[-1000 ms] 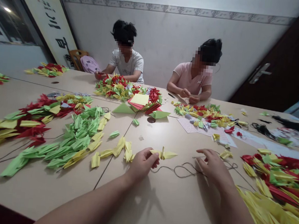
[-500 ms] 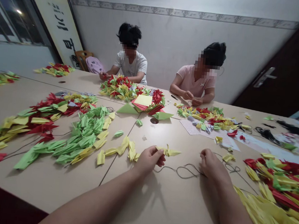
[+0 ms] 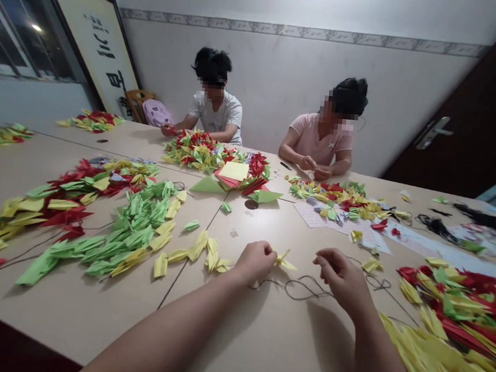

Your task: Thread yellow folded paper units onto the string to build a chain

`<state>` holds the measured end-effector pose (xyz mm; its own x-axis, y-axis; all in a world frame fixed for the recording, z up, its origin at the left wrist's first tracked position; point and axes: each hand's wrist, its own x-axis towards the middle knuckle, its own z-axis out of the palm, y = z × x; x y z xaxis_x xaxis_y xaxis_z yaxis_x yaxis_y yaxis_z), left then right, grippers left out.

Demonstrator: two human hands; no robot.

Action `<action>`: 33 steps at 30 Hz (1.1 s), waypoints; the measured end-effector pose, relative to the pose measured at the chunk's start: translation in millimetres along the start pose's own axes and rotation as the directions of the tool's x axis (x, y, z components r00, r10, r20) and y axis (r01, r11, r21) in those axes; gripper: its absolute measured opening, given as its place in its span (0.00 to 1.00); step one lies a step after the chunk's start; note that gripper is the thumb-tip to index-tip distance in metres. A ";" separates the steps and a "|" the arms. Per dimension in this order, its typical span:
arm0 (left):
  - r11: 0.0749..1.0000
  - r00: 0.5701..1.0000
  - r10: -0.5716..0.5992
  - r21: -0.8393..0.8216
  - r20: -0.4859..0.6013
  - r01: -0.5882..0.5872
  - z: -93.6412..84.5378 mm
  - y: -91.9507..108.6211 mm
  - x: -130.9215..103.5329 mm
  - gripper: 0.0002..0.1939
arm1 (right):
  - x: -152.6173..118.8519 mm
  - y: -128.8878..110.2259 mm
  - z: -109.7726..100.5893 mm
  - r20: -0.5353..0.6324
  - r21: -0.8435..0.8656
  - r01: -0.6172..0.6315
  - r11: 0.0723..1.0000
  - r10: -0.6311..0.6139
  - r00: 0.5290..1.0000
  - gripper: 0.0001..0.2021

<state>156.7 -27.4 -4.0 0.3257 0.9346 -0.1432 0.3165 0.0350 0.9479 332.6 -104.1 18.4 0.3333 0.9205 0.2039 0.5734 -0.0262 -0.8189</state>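
My left hand (image 3: 257, 262) pinches a yellow folded paper crane (image 3: 285, 261), whose pointed tips stick out to the right of the fingers. Facing it across a small gap is my right hand (image 3: 341, 275), fingers bent and drawn together; anything between them is too small to make out. A dark cord (image 3: 304, 288) lies in loops on the table between and below the hands. Left of my left hand, several yellow folded paper pieces (image 3: 199, 245) run in a line towards a green folded paper string (image 3: 141, 217).
Heaps of coloured folded paper (image 3: 476, 298) lie on the right, with more at left and centre. Paper squares (image 3: 233, 172) are stacked mid-table (image 3: 252, 337). Two people sit opposite, one in a white shirt (image 3: 219, 114), one in pink (image 3: 317, 137). Black cords (image 3: 439, 227) lie far right.
My right hand has moved left, closer to the crane, and its fingers have turned towards it. My left hand now covers more of the crane. The view has shifted slightly.
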 end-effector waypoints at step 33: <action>0.227 0.974 -0.096 -0.948 0.206 0.222 -4.6 4.9 -19.1 0.06 | -16.7 -31.9 36.2 0.127 0.798 -0.264 0.541 0.277 0.952 0.11</action>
<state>147.9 -43.5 4.6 0.4701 0.8341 -0.2887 -0.7007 0.5516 0.4526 281.6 -104.5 21.7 0.3816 0.9188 -0.1008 -0.3753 0.0543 -0.9253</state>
